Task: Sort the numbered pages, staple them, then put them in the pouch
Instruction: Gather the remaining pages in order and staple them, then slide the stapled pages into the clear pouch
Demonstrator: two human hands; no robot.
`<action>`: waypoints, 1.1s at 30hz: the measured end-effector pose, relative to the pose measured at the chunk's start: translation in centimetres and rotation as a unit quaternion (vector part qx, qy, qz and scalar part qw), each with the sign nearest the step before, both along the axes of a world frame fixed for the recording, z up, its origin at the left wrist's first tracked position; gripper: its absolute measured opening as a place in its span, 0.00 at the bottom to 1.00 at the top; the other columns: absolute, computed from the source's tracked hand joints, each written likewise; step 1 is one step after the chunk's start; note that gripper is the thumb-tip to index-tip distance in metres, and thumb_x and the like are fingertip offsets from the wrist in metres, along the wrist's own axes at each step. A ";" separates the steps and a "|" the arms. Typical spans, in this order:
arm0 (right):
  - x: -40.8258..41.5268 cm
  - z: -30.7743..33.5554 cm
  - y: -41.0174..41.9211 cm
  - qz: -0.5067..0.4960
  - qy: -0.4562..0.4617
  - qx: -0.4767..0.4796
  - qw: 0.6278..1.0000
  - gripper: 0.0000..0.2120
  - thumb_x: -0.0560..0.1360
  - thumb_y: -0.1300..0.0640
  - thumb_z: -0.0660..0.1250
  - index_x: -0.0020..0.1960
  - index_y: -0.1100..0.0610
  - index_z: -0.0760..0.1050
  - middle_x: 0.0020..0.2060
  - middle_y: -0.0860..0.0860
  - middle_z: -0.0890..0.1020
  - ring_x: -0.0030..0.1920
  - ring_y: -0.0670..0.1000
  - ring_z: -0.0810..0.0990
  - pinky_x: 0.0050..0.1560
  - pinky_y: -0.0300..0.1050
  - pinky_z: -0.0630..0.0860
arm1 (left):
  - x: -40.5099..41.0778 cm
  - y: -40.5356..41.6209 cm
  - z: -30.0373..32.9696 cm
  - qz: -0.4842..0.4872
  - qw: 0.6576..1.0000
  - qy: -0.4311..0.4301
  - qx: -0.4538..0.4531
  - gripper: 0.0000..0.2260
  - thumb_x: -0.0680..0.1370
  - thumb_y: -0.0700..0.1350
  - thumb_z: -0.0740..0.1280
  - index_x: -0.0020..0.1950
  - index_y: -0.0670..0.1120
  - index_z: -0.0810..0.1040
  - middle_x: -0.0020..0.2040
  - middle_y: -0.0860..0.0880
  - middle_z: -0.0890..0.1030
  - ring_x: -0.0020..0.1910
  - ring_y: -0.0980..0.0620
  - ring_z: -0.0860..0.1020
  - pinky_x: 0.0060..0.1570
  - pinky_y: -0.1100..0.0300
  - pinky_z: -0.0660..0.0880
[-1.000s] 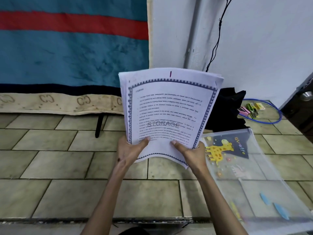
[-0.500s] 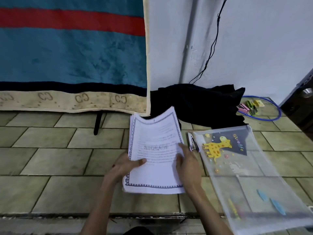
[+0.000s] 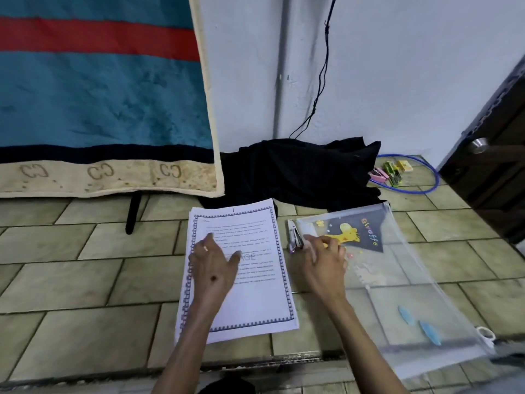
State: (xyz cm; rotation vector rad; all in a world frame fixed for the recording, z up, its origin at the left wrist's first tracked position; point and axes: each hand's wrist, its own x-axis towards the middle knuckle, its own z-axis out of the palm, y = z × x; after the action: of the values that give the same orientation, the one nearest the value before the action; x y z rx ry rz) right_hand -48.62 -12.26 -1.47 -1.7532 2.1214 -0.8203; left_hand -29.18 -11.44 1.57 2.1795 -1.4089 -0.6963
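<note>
Stapler [image 3: 294,236]: just right of pages [image 3: 255,294], long axis pointing away; right hand [image 3: 324,258] fingers spread, nearest; left hand [image 3: 213,263] flat on pages

The left hand [image 3: 211,268] lies flat on the stack of pages [image 3: 250,302] on the floor, while the right hand [image 3: 324,261] reaches beside the stapler [image 3: 294,236] at the pouch [image 3: 397,268].

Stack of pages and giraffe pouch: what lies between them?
In the head view, a stapler lies on the tile floor between the pages and the pouch.
</note>
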 end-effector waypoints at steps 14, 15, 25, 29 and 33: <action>-18.4 -2.0 -0.8 -0.230 0.021 0.161 0.959 0.27 0.75 0.49 0.64 0.71 0.55 0.64 0.67 0.60 0.66 0.68 0.61 0.61 0.66 0.55 0.59 | -18.7 -0.2 -2.0 -0.035 0.931 0.335 0.138 0.04 0.77 0.44 0.63 0.50 0.46 0.70 0.50 0.49 0.73 0.55 0.50 0.73 0.52 0.60 0.68; -19.0 -1.8 -0.9 -0.240 -0.001 0.161 0.957 0.27 0.74 0.49 0.66 0.70 0.54 0.65 0.67 0.60 0.67 0.68 0.61 0.61 0.66 0.56 0.59 | -19.1 -0.4 -2.3 -0.026 0.931 0.345 0.119 0.04 0.76 0.45 0.64 0.47 0.46 0.71 0.47 0.50 0.75 0.53 0.50 0.74 0.51 0.60 0.70; -22.3 4.6 -2.7 -0.185 -0.213 0.083 0.956 0.12 0.71 0.61 0.71 0.54 0.63 0.80 0.38 0.58 0.78 0.34 0.54 0.74 0.38 0.43 0.69 | -17.4 -2.0 1.3 0.012 0.920 0.391 -0.005 0.06 0.78 0.37 0.56 0.53 0.46 0.66 0.53 0.43 0.76 0.48 0.45 0.77 0.47 0.54 0.75; -15.2 6.3 -4.5 -0.064 -0.355 0.155 0.920 0.07 0.74 0.65 0.67 0.52 0.62 0.79 0.29 0.52 0.79 0.24 0.47 0.76 0.26 0.35 0.73 | -8.3 -3.8 2.6 0.068 0.910 0.408 -0.032 0.04 0.79 0.39 0.59 0.48 0.47 0.69 0.46 0.45 0.78 0.32 0.50 0.78 0.28 0.58 0.78; -4.8 5.0 -5.5 0.070 -0.407 0.233 0.880 0.05 0.74 0.67 0.66 0.49 0.62 0.77 0.23 0.47 0.80 0.22 0.42 0.77 0.24 0.32 0.74 | 3.4 -3.6 3.3 0.127 0.954 0.258 -0.088 0.08 0.77 0.35 0.59 0.42 0.45 0.74 0.38 0.39 0.77 0.25 0.52 0.79 0.26 0.64 0.72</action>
State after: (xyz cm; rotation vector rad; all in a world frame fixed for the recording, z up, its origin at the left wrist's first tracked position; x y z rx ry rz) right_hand -53.44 -17.77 3.58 -1.0228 1.4356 -0.7379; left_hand -25.83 -15.09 4.92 1.8146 -0.8692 -0.9177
